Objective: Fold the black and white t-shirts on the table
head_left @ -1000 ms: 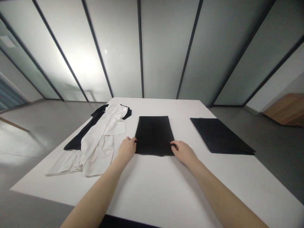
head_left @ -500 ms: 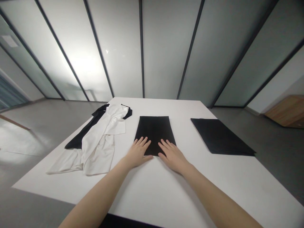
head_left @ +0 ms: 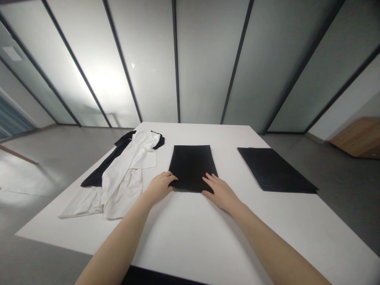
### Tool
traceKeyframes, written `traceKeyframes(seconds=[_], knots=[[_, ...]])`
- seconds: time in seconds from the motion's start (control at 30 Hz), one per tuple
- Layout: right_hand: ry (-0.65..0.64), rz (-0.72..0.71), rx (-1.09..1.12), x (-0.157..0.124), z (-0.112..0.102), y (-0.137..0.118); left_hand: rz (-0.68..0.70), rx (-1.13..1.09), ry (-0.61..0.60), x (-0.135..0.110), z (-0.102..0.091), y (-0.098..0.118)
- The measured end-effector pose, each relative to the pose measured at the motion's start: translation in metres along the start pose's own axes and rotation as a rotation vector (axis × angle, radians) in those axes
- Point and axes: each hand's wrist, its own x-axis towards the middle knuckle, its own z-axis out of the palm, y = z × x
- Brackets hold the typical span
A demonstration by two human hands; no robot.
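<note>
A folded black garment [head_left: 191, 164] lies as a neat rectangle in the middle of the white table. At its near left corner, my left hand [head_left: 161, 185] has its fingers bent over the edge and the thumb low beside them, closed on the cloth. My right hand [head_left: 221, 192] rests on the near right corner, palm down, with its fingers stretched and apart. The underside of the garment and part of my left fingertips are hidden.
To the left, a white garment [head_left: 126, 174] lies loosely over a black garment [head_left: 102, 168]. A larger folded black cloth [head_left: 276, 170] lies at the right on the white table [head_left: 178, 237]. Frosted glass panels [head_left: 208, 59] stand behind the table.
My left hand has moved left, off the top of the garment to its near left corner, and its fingers have bent. My right hand has shifted slightly right and stays on the cloth.
</note>
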Motion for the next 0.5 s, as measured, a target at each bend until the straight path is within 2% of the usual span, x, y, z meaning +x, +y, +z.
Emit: traceKeyframes(seconds=[0.1, 0.23, 0.37, 0.5], knots=[[0.033, -0.014, 0.003, 0.000, 0.000, 0.001, 0.000, 0.019, 0.013, 0.001, -0.001, 0.000], [0.123, -0.014, 0.012, 0.000, 0.006, -0.004, -0.059, 0.013, 0.102, 0.005, 0.002, 0.004], [0.209, -0.032, -0.020, 0.003, 0.007, -0.004, -0.081, -0.040, 0.163, 0.007, 0.004, -0.001], [0.194, -0.102, 0.016, 0.003, -0.008, -0.002, 0.073, -0.151, 0.186, 0.005, 0.000, -0.010]])
